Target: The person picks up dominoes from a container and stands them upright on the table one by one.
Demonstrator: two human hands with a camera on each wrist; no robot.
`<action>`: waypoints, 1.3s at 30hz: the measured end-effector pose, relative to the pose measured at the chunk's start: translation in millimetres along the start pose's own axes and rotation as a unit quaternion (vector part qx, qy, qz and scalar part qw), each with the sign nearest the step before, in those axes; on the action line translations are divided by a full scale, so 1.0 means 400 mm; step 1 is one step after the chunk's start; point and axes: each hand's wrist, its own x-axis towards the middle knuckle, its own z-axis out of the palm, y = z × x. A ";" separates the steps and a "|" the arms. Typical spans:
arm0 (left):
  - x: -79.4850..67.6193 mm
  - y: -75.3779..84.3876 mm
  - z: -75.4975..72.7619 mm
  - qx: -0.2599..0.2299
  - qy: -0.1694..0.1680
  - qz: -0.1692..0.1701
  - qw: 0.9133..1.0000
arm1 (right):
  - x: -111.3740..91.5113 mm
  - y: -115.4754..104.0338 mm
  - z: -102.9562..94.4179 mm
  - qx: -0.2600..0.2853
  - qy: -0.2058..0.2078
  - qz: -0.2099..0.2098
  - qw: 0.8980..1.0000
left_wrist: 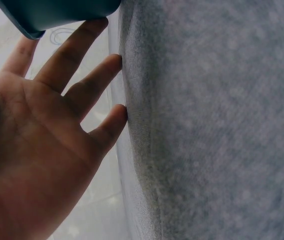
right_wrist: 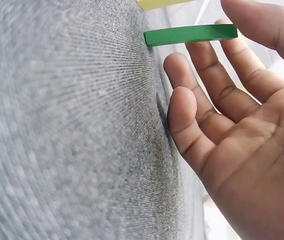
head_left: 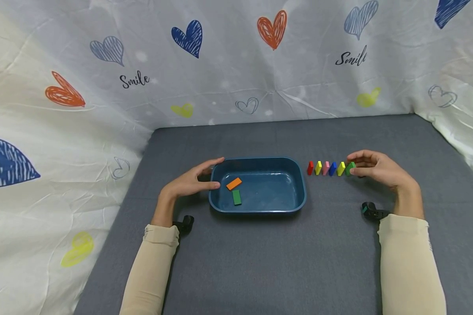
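**A:** Head view first: a row of 6 upright blocks stands on the grey tabletop (head_left: 260, 271), right of the blue tray (head_left: 295, 175). The right hand (head_left: 374, 168) is at the row's right end, thumb and fingers loosely curved around the green block (head_left: 351, 166). Can't tell from here whether it's truly pinched or only touched.

**B:** And the left hand (head_left: 189, 181)? Looks flat and relaxed against the tray's left rim, fingers straight. Inside the tray lie an orange block (head_left: 234, 183) and another green block (head_left: 236, 197).

**A:** Yep. Left wrist view agrees: palm spread, fingers (left_wrist: 89, 85) straight, tips on the cloth, tray corner (left_wrist: 57, 15) just above the index finger. It grips nothing.

**B:** Right wrist view shows the green block (right_wrist: 191, 34) standing on its narrow end, with the thumb (right_wrist: 261, 25) above it and fingers (right_wrist: 216, 75) below. A yellow block (right_wrist: 156, 4) sits just beside it.

**A:** My guess on handling: small, stiff, light, smooth painted wood or plastic. Standing on end, it'd tip easily and knock its neighbours. I'd pinch the 2 broad faces near the top.
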 end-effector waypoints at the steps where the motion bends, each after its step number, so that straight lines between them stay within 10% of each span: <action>1: 0.000 0.000 0.000 0.001 0.000 0.001 1.000 | 0.002 0.000 0.000 -0.005 0.000 0.003 1.000; 12: -0.006 -0.003 -0.001 0.005 0.004 -0.003 1.000 | -0.012 -0.035 -0.018 0.061 0.085 -0.028 0.994; 20: -0.009 -0.001 -0.001 0.004 0.004 -0.002 1.000 | -0.032 -0.096 -0.030 0.262 0.125 -0.169 0.942; 26: -0.010 -0.002 -0.002 0.004 0.004 -0.002 1.000 | -0.040 -0.154 -0.026 0.308 0.122 -0.231 0.915; 29: -0.008 -0.005 -0.002 0.006 0.004 -0.004 1.000 | -0.034 -0.193 -0.004 0.291 0.104 -0.242 0.920; 35: -0.007 0.000 0.001 0.005 0.006 -0.010 1.000 | -0.009 -0.275 0.084 0.141 0.055 -0.203 0.967; 39: -0.006 0.005 0.002 0.003 0.003 -0.004 1.000 | 0.019 -0.315 0.159 0.071 -0.001 -0.183 0.980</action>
